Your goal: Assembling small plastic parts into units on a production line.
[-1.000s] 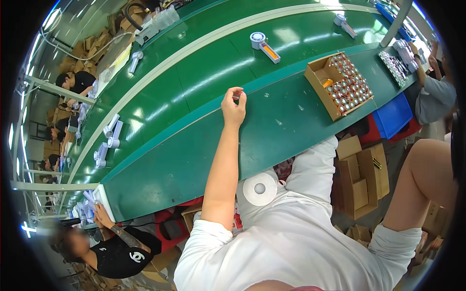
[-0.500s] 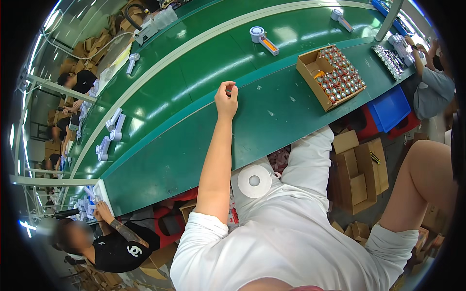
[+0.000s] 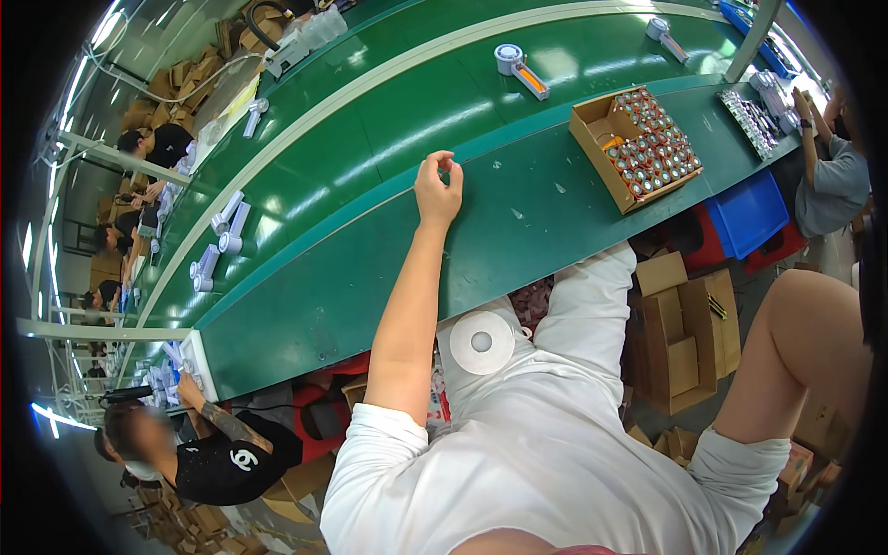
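Observation:
My left hand (image 3: 439, 192) rests over the green bench top (image 3: 370, 287), near its far edge beside the conveyor belt. Its fingers are loosely curled toward the thumb, with a gap between them and nothing visible inside. My right arm (image 3: 772, 356) is bent out to the side, and its hand lies outside the picture. On my lap sits a white roll (image 3: 500, 344) with a round hole in its core. To the right of my left hand stands an open cardboard box (image 3: 592, 168), partly filled with rows of small round parts with silvery tops and orange-red sides.
Several pale handheld devices with round heads lie on the green belt (image 3: 370, 139), one with an orange strip (image 3: 534, 83). A tray of shiny parts (image 3: 749, 120) is near a co-worker (image 3: 832, 171) at right. Another co-worker (image 3: 217, 453) sits left. A blue bin (image 3: 751, 215) and open carton (image 3: 680, 347) stand below.
The devices on the belt have shifted a little to the right. The view has turned slightly. My left hand keeps nearly the same curled pose. The right co-worker's arms have moved.

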A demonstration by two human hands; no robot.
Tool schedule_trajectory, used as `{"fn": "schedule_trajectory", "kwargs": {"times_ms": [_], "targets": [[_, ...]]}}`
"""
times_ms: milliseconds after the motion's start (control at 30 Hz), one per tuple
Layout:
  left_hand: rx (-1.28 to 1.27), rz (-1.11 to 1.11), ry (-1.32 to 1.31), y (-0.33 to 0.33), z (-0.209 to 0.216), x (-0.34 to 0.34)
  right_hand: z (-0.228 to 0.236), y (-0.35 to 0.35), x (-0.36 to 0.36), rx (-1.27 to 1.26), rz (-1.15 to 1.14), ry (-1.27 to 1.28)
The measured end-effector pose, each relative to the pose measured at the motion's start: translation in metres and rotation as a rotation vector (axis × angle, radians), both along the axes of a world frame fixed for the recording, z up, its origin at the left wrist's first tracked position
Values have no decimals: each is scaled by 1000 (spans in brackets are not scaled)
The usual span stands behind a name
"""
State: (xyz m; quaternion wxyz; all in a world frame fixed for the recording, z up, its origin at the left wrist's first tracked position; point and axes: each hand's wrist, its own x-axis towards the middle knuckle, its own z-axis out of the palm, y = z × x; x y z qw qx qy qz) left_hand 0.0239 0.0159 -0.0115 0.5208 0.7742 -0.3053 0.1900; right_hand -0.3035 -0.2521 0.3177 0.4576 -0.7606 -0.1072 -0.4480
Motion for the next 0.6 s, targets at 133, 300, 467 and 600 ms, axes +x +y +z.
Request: {"fn": "schedule_trajectory", "kwargs": {"times_ms": [133, 300, 467, 600], "targets": [[-41, -173, 59, 8, 43, -70, -20, -5, 12, 15, -54, 47], [306, -950, 354, 81, 77, -191, -38, -16, 42, 5, -73, 105], [659, -352, 510, 128, 12, -252, -101, 2, 136, -551, -177, 704], [796, -125, 305, 143, -47, -273, -185, -46, 196, -803, -95, 1068]]}}
